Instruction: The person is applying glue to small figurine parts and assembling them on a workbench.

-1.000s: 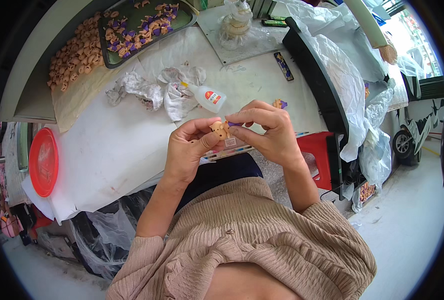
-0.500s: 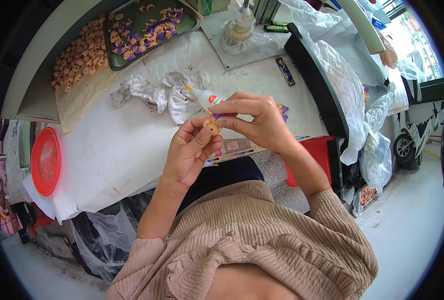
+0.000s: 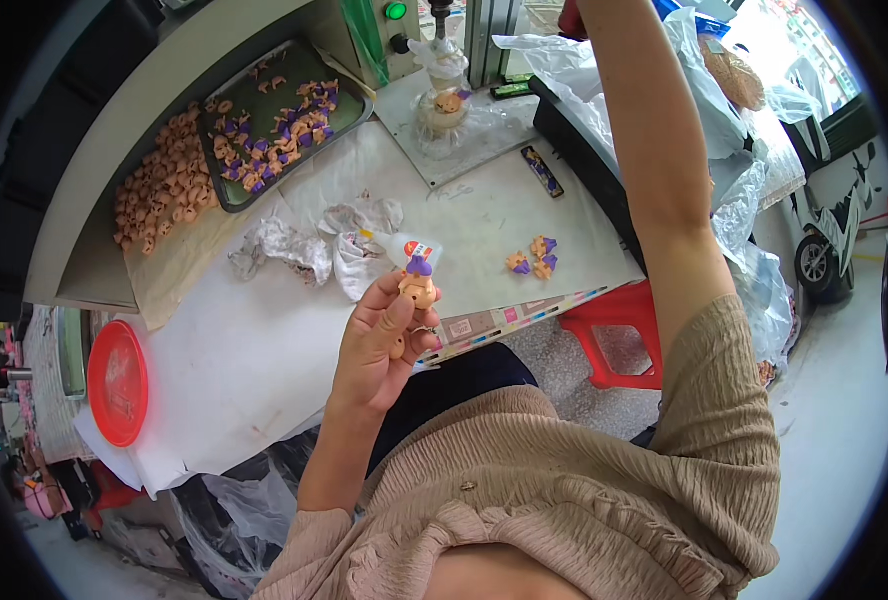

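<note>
My left hand [image 3: 379,335] is closed round a small peach plastic doll figure [image 3: 417,290] with a purple top piece, held up above the table's front edge. Another peach part [image 3: 397,347] shows lower between the same fingers. My right forearm [image 3: 654,130] stretches up and out past the top edge, so its hand lies beyond the picture. On the plastic-wrapped fixture of a bench press [image 3: 442,130] rests a peach and purple doll part [image 3: 451,102], under the machine's spindle. A white glue bottle [image 3: 414,250] with a yellow tip lies behind my left hand.
Several peach and purple pieces [image 3: 539,258] lie at the table's right. A dark tray [image 3: 339,130] of doll parts stands far left beside a heap of peach parts [image 3: 169,175]. Crumpled cloths [image 3: 284,250], a red lid [image 3: 118,384], a red stool [image 3: 614,335] and a black bin [image 3: 589,150] surround the work area.
My right hand has let go of the figure and reached up out of view. The figure stays in my left hand. A doll part now shows on the press fixture. The whole view has shifted.
</note>
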`<state>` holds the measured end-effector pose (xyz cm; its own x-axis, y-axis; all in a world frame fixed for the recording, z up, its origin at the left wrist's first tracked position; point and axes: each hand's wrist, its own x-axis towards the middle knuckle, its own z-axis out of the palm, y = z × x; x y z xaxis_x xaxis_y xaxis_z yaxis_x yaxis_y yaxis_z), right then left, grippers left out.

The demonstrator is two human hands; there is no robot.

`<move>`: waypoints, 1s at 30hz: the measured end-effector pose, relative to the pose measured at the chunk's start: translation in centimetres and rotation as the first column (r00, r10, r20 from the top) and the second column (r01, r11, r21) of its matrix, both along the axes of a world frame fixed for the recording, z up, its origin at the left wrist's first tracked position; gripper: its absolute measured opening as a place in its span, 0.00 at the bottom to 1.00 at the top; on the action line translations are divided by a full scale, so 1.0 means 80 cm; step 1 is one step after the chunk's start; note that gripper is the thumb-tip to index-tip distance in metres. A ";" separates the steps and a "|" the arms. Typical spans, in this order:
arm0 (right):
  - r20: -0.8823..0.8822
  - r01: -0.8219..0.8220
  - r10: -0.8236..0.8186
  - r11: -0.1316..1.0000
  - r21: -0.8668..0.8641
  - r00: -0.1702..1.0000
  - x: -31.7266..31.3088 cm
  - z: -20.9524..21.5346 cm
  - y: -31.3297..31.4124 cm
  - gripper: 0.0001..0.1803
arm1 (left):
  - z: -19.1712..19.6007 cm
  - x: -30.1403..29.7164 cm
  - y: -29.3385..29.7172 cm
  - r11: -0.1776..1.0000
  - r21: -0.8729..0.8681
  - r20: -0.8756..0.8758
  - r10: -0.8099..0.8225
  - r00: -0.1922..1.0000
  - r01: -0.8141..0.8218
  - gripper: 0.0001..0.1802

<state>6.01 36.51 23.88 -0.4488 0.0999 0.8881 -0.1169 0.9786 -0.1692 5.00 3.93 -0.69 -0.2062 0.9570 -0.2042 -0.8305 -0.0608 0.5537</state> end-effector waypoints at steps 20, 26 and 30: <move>0.279 0.424 -0.361 0.881 -0.211 0.890 0.073 -0.289 -0.054 0.10 | 0.025 -0.033 -0.003 0.998 -0.032 -0.117 0.051 0.992 -0.055 0.18; 0.029 0.678 -0.699 0.682 -0.275 0.715 0.210 -0.202 -0.058 0.11 | 0.018 -0.074 -0.018 0.976 -0.104 -0.200 0.170 0.965 -0.193 0.17; 0.359 0.939 -0.869 0.338 -0.070 0.339 0.359 -0.191 -0.026 0.14 | 0.029 -0.092 0.016 0.988 -0.089 -0.309 0.093 0.946 -0.126 0.16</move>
<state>34.75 34.40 8.61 -0.1126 0.7442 0.6584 0.8892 0.3712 -0.2675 -2.35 5.19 1.61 -0.3765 0.9012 -0.2147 -0.6138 -0.0691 0.7865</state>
